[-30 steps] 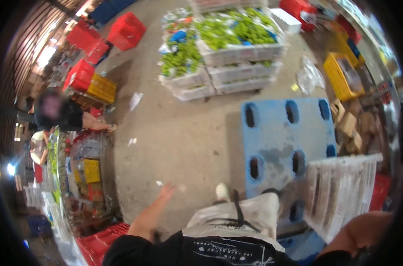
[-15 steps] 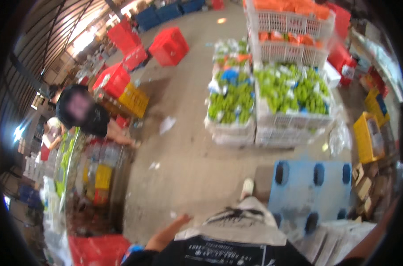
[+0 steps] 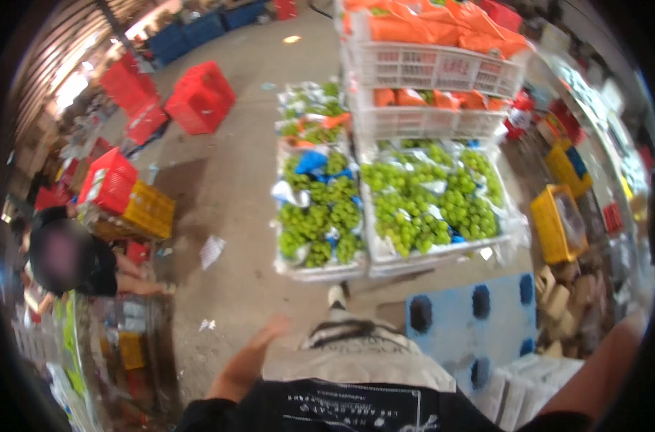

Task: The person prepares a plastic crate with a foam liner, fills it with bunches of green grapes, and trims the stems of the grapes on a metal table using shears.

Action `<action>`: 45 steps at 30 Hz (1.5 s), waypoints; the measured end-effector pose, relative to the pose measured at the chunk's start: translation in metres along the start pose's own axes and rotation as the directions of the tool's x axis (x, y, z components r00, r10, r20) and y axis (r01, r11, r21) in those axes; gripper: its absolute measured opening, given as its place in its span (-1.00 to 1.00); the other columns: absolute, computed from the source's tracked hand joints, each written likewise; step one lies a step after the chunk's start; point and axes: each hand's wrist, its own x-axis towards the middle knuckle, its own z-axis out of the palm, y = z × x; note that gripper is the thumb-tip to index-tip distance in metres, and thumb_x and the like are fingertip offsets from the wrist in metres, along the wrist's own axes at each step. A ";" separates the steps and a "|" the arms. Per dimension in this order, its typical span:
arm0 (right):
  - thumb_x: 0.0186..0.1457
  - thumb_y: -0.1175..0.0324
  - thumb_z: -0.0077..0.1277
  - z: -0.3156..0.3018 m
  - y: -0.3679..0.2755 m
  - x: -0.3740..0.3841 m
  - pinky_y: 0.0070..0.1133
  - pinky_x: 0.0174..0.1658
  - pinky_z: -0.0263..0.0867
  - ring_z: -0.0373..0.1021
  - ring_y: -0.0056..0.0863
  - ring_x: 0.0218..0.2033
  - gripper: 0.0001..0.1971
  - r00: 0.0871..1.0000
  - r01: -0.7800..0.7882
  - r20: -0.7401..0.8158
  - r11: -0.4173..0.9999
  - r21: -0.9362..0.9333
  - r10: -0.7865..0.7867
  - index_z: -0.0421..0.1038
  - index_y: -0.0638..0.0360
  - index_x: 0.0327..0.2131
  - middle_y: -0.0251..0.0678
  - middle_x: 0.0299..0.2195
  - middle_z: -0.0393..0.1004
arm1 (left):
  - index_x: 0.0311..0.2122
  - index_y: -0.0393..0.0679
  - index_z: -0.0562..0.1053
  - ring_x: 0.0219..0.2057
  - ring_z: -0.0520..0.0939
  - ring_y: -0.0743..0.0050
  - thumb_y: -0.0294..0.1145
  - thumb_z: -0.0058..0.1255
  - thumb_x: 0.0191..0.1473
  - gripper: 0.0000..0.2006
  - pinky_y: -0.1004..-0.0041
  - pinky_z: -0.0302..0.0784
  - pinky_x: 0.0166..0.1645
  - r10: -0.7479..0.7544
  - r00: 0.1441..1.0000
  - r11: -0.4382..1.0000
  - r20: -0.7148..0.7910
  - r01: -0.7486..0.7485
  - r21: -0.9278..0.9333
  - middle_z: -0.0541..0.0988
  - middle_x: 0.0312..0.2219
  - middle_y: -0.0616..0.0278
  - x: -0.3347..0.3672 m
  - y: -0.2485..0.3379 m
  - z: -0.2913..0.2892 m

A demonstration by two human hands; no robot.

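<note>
My left hand [image 3: 275, 327] hangs low beside the pale apron [image 3: 363, 367], smeared by motion, so its fingers do not show clearly. Past the blue pallet, my right hand [image 3: 632, 327] reaches the dark rim at the lower right, its fingers hidden. In front of me stands a white crate [image 3: 442, 258] heaped with bunches of green grapes [image 3: 421, 209]. A narrower stack of crates with green grapes [image 3: 316, 223], white liners and a blue wrapping [image 3: 311, 162] adjoins it on the left. I see nothing held in either hand.
Tall white crates [image 3: 442, 68] with orange bags rise behind the grapes. A blue pallet [image 3: 450, 338] lies at my right, near yellow crates [image 3: 554, 227] and cardboard scraps. Red crates [image 3: 201, 97] stand far left. A person [image 3: 90, 259] leans by a table at left.
My view has shifted nearer to the grape crates, which now appear larger and farther left. My left hand has swung slightly upward. The red crates and the person have slid leftward in view.
</note>
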 end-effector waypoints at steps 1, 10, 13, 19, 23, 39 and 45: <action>0.11 0.23 -0.16 -0.004 -0.011 0.006 -0.43 0.16 -0.04 0.04 -0.26 0.15 -0.48 1.000 -0.006 -0.014 0.999 -0.049 0.005 0.06 0.25 0.11 -0.04 0.09 0.14 | -0.33 -0.18 0.45 -0.30 0.51 0.09 -0.26 -0.16 0.00 -0.76 0.18 0.41 -0.25 -0.177 0.951 0.850 -0.255 0.017 -0.527 0.51 -0.36 0.01 0.029 0.021 -0.045; 0.10 0.23 -0.14 0.130 0.053 0.050 -0.44 0.16 -0.04 0.04 -0.26 0.15 -0.48 0.966 -0.248 -0.021 0.942 0.228 0.259 0.07 0.28 0.10 -0.02 0.08 0.15 | -0.31 -0.22 0.36 -0.38 0.50 0.14 -0.05 -0.05 -0.03 -0.61 0.21 0.37 -0.31 -0.130 0.919 0.711 -0.372 -0.175 -0.681 0.51 -0.41 0.02 0.186 0.116 -0.306; 0.10 0.23 -0.14 0.250 0.143 0.035 -0.45 0.16 -0.04 0.04 -0.25 0.15 -0.47 0.850 -0.528 0.173 0.802 0.281 0.499 0.07 0.29 0.10 -0.01 0.08 0.15 | -0.17 -0.25 0.36 -0.20 0.46 0.09 0.03 -0.13 0.01 -0.51 0.26 0.32 -0.12 -0.367 0.869 0.521 -0.332 -0.103 -0.847 0.49 -0.26 -0.01 0.234 0.147 -0.314; 0.04 0.29 -0.05 0.458 0.370 -0.126 -0.37 0.10 0.05 0.16 -0.10 0.05 -0.51 0.520 -0.823 0.317 0.565 -0.063 0.793 0.17 0.39 0.00 0.08 -0.01 0.24 | -0.07 -0.29 0.36 -0.04 0.39 0.02 0.29 -0.36 0.01 -0.26 0.26 0.28 0.02 -0.578 0.816 0.147 0.013 0.120 -0.982 0.40 -0.08 -0.07 0.269 0.230 -0.361; 0.06 0.32 -0.16 0.535 0.398 -0.123 -0.33 -0.01 0.14 0.26 -0.01 -0.08 -0.63 0.540 -0.807 0.332 0.588 -0.057 0.773 0.25 0.40 -0.10 0.16 -0.13 0.31 | -0.13 -0.28 0.41 -0.05 0.40 -0.01 0.28 -0.34 0.00 -0.29 0.26 0.28 0.00 -0.753 0.657 0.148 -0.039 0.112 -0.983 0.44 -0.14 -0.14 0.266 0.225 -0.329; -0.05 0.29 0.03 0.582 0.449 -0.138 -0.41 -0.53 0.20 0.27 -0.39 -0.63 -0.66 0.435 -0.870 0.646 0.478 0.123 0.627 0.36 0.50 -0.37 -0.25 -0.66 0.33 | 0.13 0.32 0.14 -0.33 0.47 0.00 0.12 -0.45 0.07 -0.49 0.13 0.35 -0.17 -0.757 0.650 0.125 0.062 0.238 -0.963 0.46 -0.37 -0.15 0.305 0.223 -0.346; -0.02 0.29 -0.04 0.591 0.452 -0.119 -0.42 -0.49 0.24 0.31 -0.33 -0.57 -0.70 0.202 -0.962 0.768 -0.023 0.271 0.608 0.36 0.38 -0.33 -0.23 -0.58 0.39 | -0.06 -0.33 0.33 -0.25 0.47 0.06 0.21 -0.25 -0.01 -0.30 0.18 0.38 -0.17 -0.747 0.610 -0.206 0.264 0.166 -0.964 0.45 -0.24 -0.15 0.298 0.226 -0.361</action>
